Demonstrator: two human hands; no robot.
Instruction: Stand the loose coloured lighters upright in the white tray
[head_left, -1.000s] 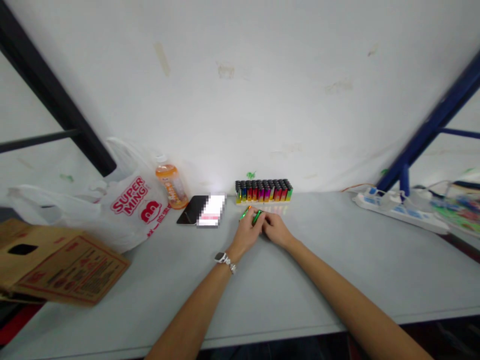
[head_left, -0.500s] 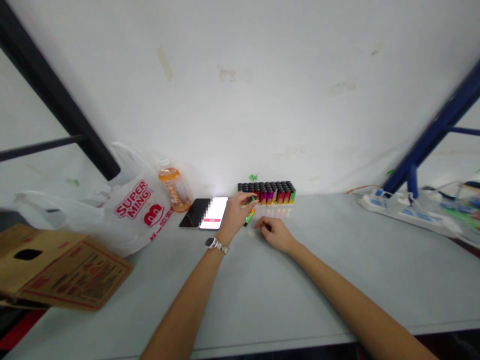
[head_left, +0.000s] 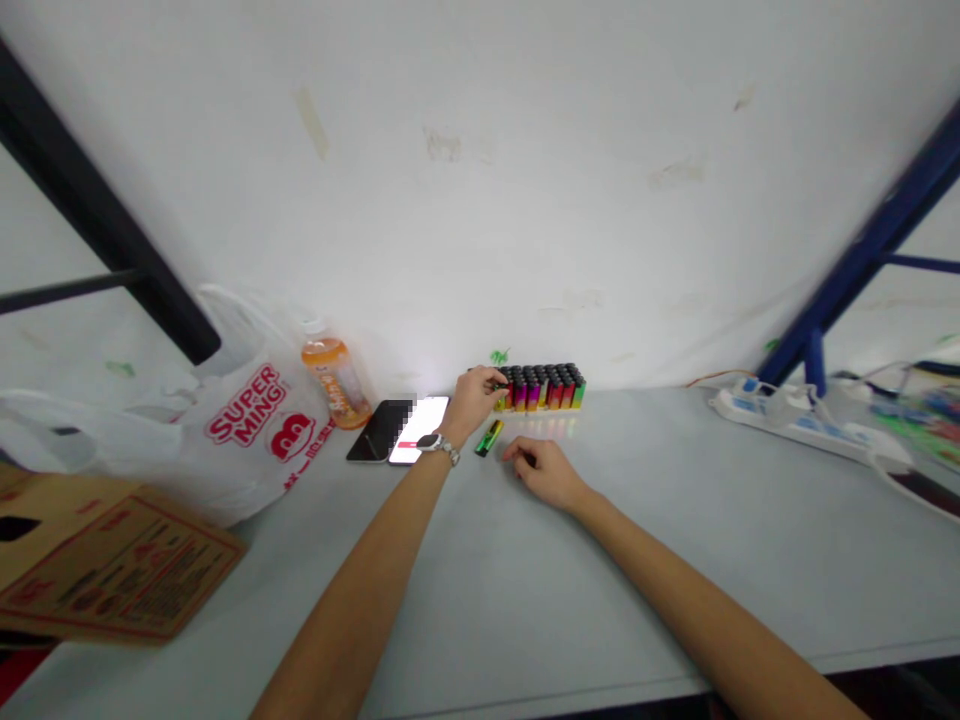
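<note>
Several colourful lighters (head_left: 556, 393) with black tops stand upright in a tight block against the wall. My left hand (head_left: 478, 398), with a metal-banded watch on the wrist, is at the left end of this block. Its thumb and fingers are pinched on a lighter (head_left: 498, 386), mostly hidden, with only a dark part showing. A single green and yellow lighter (head_left: 489, 438) lies on the table between my hands. My right hand (head_left: 549, 472) rests on the table to the right of it, fingers loosely curled, with nothing visible in them.
Left of my left hand lie a dark tablet-like device (head_left: 381, 430) and a phone with a lit screen (head_left: 425, 415). Behind them stand an orange drink bottle (head_left: 337, 385), a white plastic bag (head_left: 255, 440) and a cardboard box (head_left: 127, 570). A power strip (head_left: 802, 425) lies right.
My left hand has moved back to the left end of the lighter block with its lighter. The loose lighter now shows more fully. My right hand stays nearly still; the view has shifted slightly.
</note>
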